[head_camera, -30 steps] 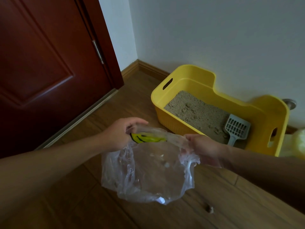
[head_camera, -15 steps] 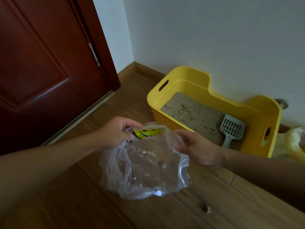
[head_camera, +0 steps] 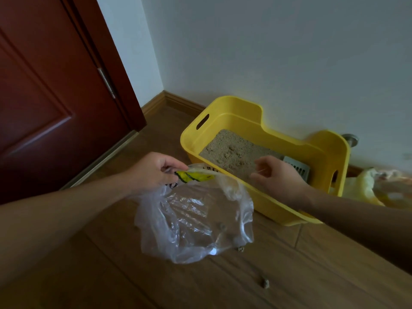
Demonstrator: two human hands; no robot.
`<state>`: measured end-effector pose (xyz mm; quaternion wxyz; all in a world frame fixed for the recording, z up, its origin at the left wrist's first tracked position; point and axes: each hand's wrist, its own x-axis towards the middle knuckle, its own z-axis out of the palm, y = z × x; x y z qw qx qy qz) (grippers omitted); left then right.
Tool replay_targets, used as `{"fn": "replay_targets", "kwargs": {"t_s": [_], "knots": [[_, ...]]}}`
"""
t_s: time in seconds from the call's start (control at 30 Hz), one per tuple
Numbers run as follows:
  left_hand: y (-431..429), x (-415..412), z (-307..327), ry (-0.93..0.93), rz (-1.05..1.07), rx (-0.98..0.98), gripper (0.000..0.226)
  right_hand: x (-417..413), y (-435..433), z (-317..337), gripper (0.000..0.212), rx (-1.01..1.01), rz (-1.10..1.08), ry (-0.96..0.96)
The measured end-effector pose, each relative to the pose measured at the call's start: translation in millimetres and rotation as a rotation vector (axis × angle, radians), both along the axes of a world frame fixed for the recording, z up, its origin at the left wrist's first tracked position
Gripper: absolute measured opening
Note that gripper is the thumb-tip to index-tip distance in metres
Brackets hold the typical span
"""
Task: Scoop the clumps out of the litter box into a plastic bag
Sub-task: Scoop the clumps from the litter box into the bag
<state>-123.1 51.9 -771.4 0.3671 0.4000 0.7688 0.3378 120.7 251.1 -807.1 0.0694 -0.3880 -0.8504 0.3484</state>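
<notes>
A left hand (head_camera: 153, 169) pinches the rim of a clear plastic bag (head_camera: 196, 219) above a wooden floor (head_camera: 289, 275). The right hand (head_camera: 278, 177), fingers loosely spread, hovers over a yellow litter box (head_camera: 245, 114) against the wall, partly hiding a grey scoop (head_camera: 298, 167).

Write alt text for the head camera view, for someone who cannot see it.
A left hand holds a clear plastic bag open while the empty right hand reaches over a yellow litter box toward a grey scoop.

Left hand (head_camera: 153, 170) extends forward, fingers pinched closed, forearm level; right hand (head_camera: 278, 177) reaches forward, fingers loosely spread, empty.
</notes>
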Motion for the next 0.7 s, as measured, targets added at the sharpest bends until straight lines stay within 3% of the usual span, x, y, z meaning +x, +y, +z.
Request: {"fn": "replay_targets", "kwargs": {"t_s": [0.13,0.3,0.5,0.7], "knots": [[8.0,3.8,-3.4,-0.051,0.002,-0.008,0.038,9.3,19.8,-20.5,0.057,0.014,-0.068,-0.183],[17.3,3.4,-9.1,-0.120,0.031,-0.002,0.040,14.3,32.7,-35.2,0.064,0.061,-0.110,-0.280],[29.2,4.4,-16.6,-0.149,0.026,0.014,0.040,13.1,43.4,-52.2,0.045,0.095,-0.211,-0.460],[36.3,3.4,-21.8,-0.183,0.018,0.003,0.037,17.2,52.7,-69.5,0.042,0.045,-0.226,-0.613]]}}
